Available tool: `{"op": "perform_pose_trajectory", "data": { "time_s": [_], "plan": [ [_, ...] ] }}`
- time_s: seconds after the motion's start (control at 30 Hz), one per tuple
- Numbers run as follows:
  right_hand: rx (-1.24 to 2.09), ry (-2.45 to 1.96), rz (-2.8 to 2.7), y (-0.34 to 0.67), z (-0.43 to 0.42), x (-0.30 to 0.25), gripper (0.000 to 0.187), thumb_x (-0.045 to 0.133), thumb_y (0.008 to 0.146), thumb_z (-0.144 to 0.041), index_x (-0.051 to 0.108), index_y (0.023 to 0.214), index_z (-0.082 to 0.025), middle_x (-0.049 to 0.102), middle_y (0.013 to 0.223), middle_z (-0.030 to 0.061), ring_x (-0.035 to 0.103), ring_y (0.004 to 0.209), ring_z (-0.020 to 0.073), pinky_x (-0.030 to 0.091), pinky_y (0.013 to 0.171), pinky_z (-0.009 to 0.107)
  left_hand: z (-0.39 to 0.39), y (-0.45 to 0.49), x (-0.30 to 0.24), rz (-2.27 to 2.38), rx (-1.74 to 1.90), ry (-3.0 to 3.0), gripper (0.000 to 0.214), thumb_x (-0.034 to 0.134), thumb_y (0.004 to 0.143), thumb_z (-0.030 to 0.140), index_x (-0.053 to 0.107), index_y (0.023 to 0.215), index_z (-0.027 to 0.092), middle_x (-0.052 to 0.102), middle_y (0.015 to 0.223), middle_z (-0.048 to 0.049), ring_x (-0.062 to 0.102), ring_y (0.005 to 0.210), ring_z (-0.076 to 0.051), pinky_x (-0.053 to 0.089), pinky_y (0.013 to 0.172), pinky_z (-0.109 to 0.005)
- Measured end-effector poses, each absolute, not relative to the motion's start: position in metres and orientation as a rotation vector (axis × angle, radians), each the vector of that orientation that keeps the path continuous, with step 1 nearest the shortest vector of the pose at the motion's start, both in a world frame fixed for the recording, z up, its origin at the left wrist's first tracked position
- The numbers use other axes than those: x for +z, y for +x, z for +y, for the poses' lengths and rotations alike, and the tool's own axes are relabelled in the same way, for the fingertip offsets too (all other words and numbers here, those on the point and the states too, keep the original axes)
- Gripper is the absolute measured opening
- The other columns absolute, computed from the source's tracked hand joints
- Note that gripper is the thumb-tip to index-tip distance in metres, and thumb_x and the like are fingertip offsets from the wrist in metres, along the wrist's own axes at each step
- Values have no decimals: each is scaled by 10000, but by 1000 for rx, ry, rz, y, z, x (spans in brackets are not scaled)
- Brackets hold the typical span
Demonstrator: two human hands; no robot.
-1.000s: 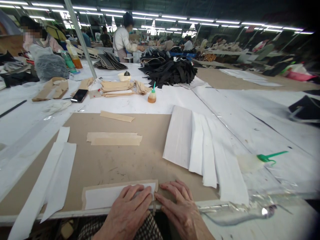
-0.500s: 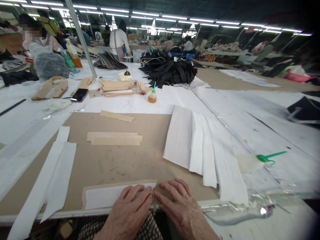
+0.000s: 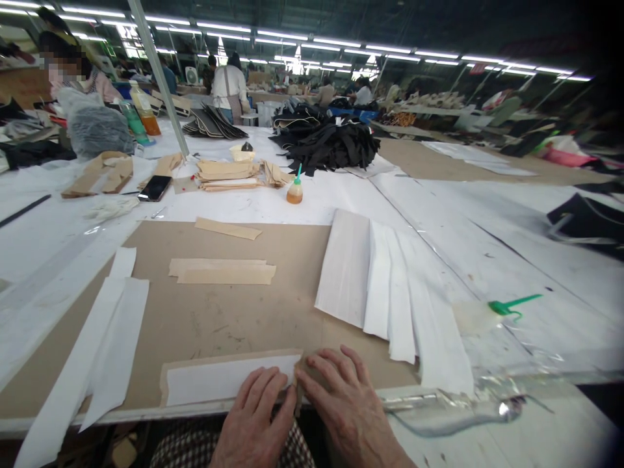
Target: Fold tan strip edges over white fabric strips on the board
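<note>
At the table's near edge lies a beige strip (image 3: 214, 358) with a narrower white strip (image 3: 214, 382) on top, its beige border showing around the white. My left hand (image 3: 260, 413) rests over the right part of both, fingers bent and thumb close to the end. My right hand (image 3: 348, 406) meets it from the other side, index finger and thumb at the beige strip's right end. A bit of that end is lifted between the two hands, pinched by the fingertips. The exact grip under the fingers is partly hidden.
A brown board (image 3: 253, 318) lies beneath. White strips (image 3: 107, 331) are at left, a fanned white stack (image 3: 346, 273) at right, beige strips (image 3: 224, 272) behind. A small glue bottle (image 3: 294, 192), a phone (image 3: 155, 188) and a green-capped bottle (image 3: 498, 307) stand or lie around.
My left hand has shifted slightly down, off the strip's upper edge, uncovering more of the white strip. My right hand stays at the end, fingers a little raised. The view has turned slightly.
</note>
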State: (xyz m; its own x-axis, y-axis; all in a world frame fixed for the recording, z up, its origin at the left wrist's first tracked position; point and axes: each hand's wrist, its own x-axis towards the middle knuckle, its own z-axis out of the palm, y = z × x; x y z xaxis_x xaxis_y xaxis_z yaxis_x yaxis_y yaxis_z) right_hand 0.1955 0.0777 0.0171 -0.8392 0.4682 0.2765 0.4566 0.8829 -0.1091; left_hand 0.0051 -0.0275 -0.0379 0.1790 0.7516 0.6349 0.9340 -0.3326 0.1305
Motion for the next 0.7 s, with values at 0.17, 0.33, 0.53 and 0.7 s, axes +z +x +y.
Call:
{"op": "perform_pose_trajectory", "data": {
  "time_s": [0.17,0.33,0.53,0.7],
  "plan": [
    [247,-690,-2761,197,79,9,415,597,912,-106,624,1264,-326,633,1263,22,513,1155,254,258,1106,497,-30,2,-33,-1582,-919,-2210,399,331,1032,155,708,1164,138,664,1136,-90,551,1182,-254,420,1090,-428],
    [317,-680,-2759,202,80,2,439,582,935,-115,616,1291,-369,604,1285,33,503,1189,269,305,1091,560,-31,-3,-27,-1562,-908,-2276,375,354,1035,170,707,1150,120,671,1150,-103,546,1194,-265,498,1040,-432],
    [360,-684,-2743,199,81,9,442,555,932,-88,637,1264,-367,609,1239,51,528,1163,267,345,1073,584,-32,-4,-26,-1576,-898,-2303,375,359,1023,152,703,1170,121,674,1164,-95,546,1194,-269,506,1044,-433],
    [368,-681,-2725,195,81,11,422,535,925,-79,654,1220,-357,619,1214,45,536,1142,258,352,1073,575,-32,-5,-23,-1578,-887,-2292,370,360,1033,164,703,1167,130,674,1163,-90,547,1194,-262,494,1048,-422]
  ]
}}
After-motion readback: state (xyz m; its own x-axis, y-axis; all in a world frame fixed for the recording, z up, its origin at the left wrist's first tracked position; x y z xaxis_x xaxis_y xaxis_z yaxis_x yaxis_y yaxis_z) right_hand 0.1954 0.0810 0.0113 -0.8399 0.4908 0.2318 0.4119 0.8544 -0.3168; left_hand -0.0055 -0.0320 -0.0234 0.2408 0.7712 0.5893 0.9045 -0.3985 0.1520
